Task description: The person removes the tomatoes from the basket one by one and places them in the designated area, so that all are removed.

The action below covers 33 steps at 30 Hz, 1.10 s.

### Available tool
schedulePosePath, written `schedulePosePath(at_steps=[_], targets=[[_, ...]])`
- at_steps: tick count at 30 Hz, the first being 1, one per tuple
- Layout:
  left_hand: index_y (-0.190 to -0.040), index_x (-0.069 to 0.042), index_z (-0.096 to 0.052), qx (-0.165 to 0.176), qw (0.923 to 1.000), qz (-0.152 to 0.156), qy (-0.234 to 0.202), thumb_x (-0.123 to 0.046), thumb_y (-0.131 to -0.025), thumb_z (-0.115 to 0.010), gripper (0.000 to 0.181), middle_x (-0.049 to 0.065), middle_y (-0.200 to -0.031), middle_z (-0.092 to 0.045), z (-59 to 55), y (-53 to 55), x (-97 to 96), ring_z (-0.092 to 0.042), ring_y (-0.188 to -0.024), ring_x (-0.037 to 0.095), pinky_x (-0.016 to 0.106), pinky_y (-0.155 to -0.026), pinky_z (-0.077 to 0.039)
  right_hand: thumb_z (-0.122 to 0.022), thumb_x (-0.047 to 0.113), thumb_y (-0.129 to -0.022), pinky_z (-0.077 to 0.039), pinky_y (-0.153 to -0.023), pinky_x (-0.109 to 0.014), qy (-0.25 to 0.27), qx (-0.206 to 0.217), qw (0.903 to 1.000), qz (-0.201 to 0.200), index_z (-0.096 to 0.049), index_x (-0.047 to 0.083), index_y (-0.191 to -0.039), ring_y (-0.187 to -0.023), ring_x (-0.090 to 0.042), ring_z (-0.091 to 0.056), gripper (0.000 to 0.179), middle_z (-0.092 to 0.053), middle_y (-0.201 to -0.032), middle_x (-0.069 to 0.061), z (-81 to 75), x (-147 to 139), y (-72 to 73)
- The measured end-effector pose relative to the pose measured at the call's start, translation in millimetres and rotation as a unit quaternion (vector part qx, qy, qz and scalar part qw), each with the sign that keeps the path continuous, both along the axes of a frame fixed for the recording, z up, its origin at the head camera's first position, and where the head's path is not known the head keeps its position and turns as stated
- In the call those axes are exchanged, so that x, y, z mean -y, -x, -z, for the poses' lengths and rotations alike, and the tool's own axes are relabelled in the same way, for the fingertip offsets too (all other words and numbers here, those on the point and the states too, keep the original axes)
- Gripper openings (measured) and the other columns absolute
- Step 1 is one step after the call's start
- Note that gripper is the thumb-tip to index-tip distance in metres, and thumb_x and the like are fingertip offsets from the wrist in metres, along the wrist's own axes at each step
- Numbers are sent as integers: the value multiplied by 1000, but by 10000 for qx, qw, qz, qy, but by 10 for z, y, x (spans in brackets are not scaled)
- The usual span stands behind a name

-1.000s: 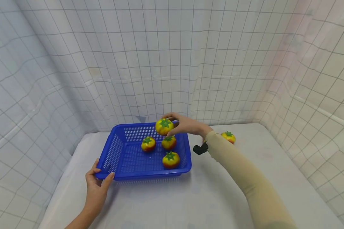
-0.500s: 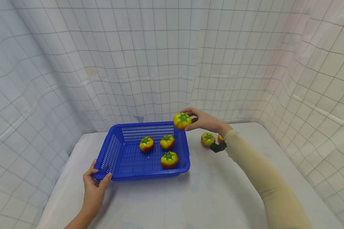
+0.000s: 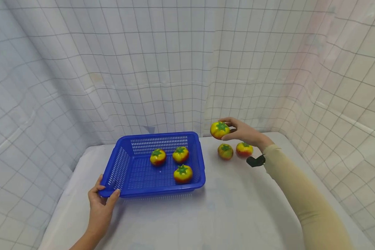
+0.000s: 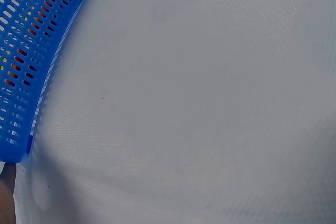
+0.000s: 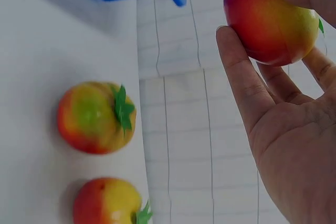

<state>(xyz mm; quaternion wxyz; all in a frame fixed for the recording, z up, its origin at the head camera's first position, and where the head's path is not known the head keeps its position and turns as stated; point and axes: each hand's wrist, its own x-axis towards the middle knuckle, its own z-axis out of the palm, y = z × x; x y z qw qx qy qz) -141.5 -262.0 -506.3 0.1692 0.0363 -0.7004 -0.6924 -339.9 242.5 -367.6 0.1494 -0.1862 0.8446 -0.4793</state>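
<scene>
My right hand holds a yellow and red toy tomato with a green leafy top, raised off the table to the right of the basket. In the right wrist view the thumb and fingers curl round this tomato. My left hand grips the near left corner of a blue plastic basket, thumb on the near rim. Three similar tomatoes lie inside it: one in the middle, one at the back right and one at the front right.
Two more tomatoes rest on the white table below the raised right hand, one on the left and one on the right. A white curtain with grid lines surrounds the table at the back and sides.
My right hand has moved right with the tomato, from above the basket to beyond its right rim. Both table tomatoes now show more fully. The left hand keeps its grip on the basket corner.
</scene>
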Motion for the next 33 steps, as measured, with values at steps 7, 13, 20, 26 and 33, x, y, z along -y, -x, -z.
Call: schedulePosePath(at_steps=[7, 13, 20, 26, 33], targets=[[-123, -20, -22, 52, 10000, -12, -74, -2, -103, -58, 44, 0, -169, -5, -7, -5, 14, -21, -147, 24, 5, -95, -39, -78, 31, -90, -33, -113, -60, -55, 69, 9993, 370, -37, 24, -153, -135, -32, -44, 76, -37, -154, -11, 20, -265, -13], [-123, -20, -22, 106, 9999, -16, -37, -2, -104, -58, 44, -1, -169, -5, -1, -7, 13, -20, -147, 25, 4, -95, -38, -76, 28, -91, -31, -114, -61, -65, 166, 9981, 586, -33, 22, -155, -136, -36, -42, 77, -30, -159, -14, 92, -492, -50], [-123, -20, -23, 46, 9999, -14, -125, -1, -103, -58, 45, 0, -169, -6, 1, 2, 9, -21, -147, 24, 5, -95, -39, -76, 32, -92, -29, -112, -66, -324, 131, 9940, 1040, -31, 24, -156, -138, -38, -39, 80, -29, -161, -15, 209, -791, -114], [-123, -21, -23, 44, 9999, -29, -94, -1, -103, -58, 45, 0, -169, -6, -4, 8, 10, -22, -147, 23, 5, -95, -39, -74, 32, -93, -32, -111, -67, -396, 144, 9897, 1370, -24, 19, -160, -136, -43, -38, 85, -25, -161, -24, 346, -1037, -147], [-123, -22, -21, 166, 9998, 113, -4, -4, -105, -57, 44, -2, -169, -1, 5, 18, 21, -19, -148, 24, 4, -94, -39, -72, 27, -97, -28, -114, -65, -66, 339, 9869, 1579, -16, 13, -162, -134, -44, -38, 86, -18, -162, -28, 497, -1298, -224]])
